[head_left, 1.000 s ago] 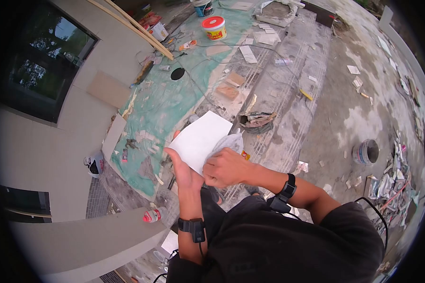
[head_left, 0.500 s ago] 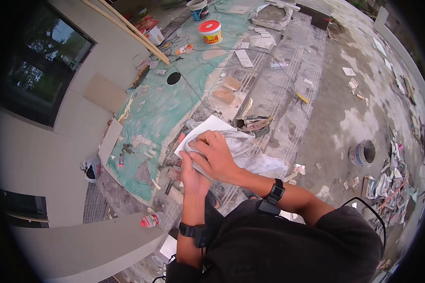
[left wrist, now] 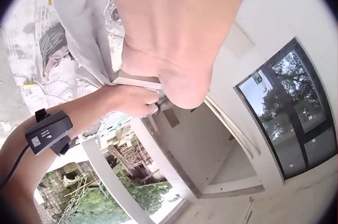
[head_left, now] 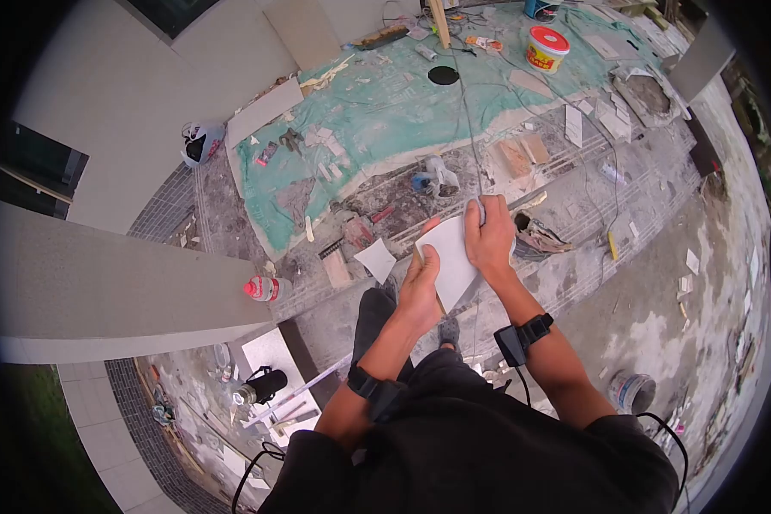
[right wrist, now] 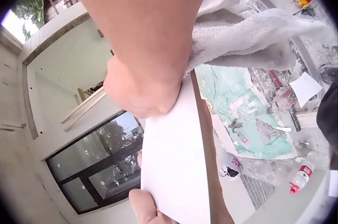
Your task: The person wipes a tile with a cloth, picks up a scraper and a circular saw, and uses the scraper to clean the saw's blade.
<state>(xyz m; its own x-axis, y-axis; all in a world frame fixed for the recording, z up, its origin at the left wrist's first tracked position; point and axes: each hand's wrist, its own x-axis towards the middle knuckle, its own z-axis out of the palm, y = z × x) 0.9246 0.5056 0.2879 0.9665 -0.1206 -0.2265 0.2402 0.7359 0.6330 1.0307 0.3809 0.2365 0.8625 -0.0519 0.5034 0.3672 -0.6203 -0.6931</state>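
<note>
A white tile (head_left: 448,261) with a tan edge is held up in front of the body, tilted. My left hand (head_left: 419,289) grips it at the near left side, thumb across the white face. At its far right edge, my right hand (head_left: 492,238) grips a greyish-white cloth (right wrist: 245,42) against the tile. The cloth hangs down from that hand in both wrist views; in the head view the hand and tile hide most of it. Part of the left thumb (right wrist: 142,203) shows at the tile's lower end in the right wrist view.
Green sheeting (head_left: 385,111) covers the ground ahead, with a red-lidded bucket (head_left: 546,50) and tile scraps on it. A white offcut (head_left: 374,259) lies left of the tile. A bottle (head_left: 266,288) stands near the wall ledge, and a torn bag (head_left: 540,236) lies at right.
The head view has turned to the left. My right hand swept the cloth across the tile's face, then moved to its far right edge. The tile has turned and now tilts more steeply.
</note>
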